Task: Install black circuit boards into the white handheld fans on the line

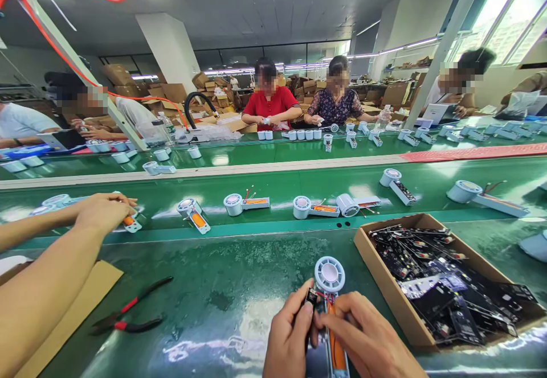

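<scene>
Left hand clamps black circuit board thumb-to-fingers, long axis roughly parallel to handheld fan's open handle, just left of it; right hand curls over handle, fingertip grip unclear

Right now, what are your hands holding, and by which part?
The left hand pinches a black circuit board near its upper end; what the right hand grips cannot be told.

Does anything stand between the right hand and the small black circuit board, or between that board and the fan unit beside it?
Nothing visible blocks the right hand: it is close beside the black circuit board that the left hand holds. Thin red wires show between that board and the fan unit.
</scene>
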The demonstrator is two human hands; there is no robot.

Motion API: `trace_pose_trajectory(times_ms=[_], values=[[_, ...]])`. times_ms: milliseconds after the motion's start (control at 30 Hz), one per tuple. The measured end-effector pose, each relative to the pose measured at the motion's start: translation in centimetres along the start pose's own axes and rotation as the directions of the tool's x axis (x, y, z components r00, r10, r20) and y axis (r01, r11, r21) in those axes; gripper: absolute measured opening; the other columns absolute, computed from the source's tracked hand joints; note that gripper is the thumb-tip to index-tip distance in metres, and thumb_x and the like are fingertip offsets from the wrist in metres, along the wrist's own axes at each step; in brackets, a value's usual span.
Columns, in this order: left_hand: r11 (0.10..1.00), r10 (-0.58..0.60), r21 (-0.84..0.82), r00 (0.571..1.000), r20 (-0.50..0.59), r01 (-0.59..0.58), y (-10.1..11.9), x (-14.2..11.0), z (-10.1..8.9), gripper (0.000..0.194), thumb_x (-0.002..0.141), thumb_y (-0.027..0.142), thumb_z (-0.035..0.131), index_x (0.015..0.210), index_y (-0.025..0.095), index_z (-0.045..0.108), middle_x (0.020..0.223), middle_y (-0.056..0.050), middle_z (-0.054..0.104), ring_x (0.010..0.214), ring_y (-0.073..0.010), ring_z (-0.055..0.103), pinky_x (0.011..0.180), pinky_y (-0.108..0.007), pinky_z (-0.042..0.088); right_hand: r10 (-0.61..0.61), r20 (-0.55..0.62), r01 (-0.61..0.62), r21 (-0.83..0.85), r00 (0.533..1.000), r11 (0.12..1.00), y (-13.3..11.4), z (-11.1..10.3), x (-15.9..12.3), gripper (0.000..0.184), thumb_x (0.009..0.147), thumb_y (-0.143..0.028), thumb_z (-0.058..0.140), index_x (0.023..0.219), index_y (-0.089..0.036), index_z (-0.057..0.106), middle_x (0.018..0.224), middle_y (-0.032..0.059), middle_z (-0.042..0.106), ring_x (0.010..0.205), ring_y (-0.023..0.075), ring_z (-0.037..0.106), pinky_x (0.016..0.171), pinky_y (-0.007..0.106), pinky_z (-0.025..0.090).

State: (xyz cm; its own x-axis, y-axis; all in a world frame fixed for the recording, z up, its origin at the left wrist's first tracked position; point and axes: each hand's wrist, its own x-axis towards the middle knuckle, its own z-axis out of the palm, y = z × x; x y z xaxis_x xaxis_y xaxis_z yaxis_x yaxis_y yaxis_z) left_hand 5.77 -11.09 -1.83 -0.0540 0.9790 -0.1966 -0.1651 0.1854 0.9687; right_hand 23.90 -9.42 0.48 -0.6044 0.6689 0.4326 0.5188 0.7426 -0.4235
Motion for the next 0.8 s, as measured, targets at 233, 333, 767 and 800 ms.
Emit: trace_pose_trajectory(times_ms=[233,333,767,800], values=[[1.000,0.021,0.024,0.999,-0.027,-0.020,-0.7,0.1,-0.1,0.058,0.088,0.053,0.063,0.134,0.018,0.064,0.066,0.003,0.059,0.057,-0.0112,0.049,0.058,-0.023,0.042,0.097,-0.079,-0.087,0.127,0.992,0.988,-0.2,1.6,0.6,0.025,0.103,-0.014,0.038,0.094,-0.022,0.059,0.090,0.0023,0.055,0.074,0.0133,0.058,0.065,0.022,0.050],[0.986,0.148,0.093,0.986,-0.083,-0.140,-1.2,0.0,0.1,0.057,0.091,0.053,0.059,0.139,0.022,0.058,0.079,0.000,0.064,0.053,-0.0092,0.050,0.053,-0.021,0.044,0.133,-0.173,-0.101,0.181,0.976,0.978,-0.2,2.1,1.4,0.029,0.104,-0.014,0.030,0.092,-0.021,0.056,0.092,0.0035,0.055,0.073,0.0129,0.059,0.064,0.021,0.051],[0.953,0.240,0.222,0.961,-0.136,-0.207,-1.5,1.0,-0.4,0.042,0.081,0.061,0.069,0.075,0.020,0.068,0.105,-0.006,0.063,0.053,-0.0094,0.061,0.049,-0.023,0.052,0.046,-0.270,-0.067,-0.071,0.962,0.995,0.0,2.9,2.4,0.023,0.100,-0.014,0.042,0.085,-0.020,0.058,0.087,0.0045,0.056,0.074,0.0175,0.055,0.065,0.027,0.044],[0.978,0.163,0.148,0.978,-0.128,-0.144,-1.3,1.0,-0.2,0.044,0.078,0.063,0.071,0.076,0.020,0.066,0.094,-0.004,0.065,0.048,-0.0077,0.057,0.042,-0.020,0.046,0.005,-0.300,-0.045,-0.128,0.954,0.991,0.1,2.8,2.5,0.024,0.101,-0.016,0.042,0.086,-0.020,0.060,0.087,0.0049,0.057,0.073,0.0184,0.054,0.065,0.029,0.042]])
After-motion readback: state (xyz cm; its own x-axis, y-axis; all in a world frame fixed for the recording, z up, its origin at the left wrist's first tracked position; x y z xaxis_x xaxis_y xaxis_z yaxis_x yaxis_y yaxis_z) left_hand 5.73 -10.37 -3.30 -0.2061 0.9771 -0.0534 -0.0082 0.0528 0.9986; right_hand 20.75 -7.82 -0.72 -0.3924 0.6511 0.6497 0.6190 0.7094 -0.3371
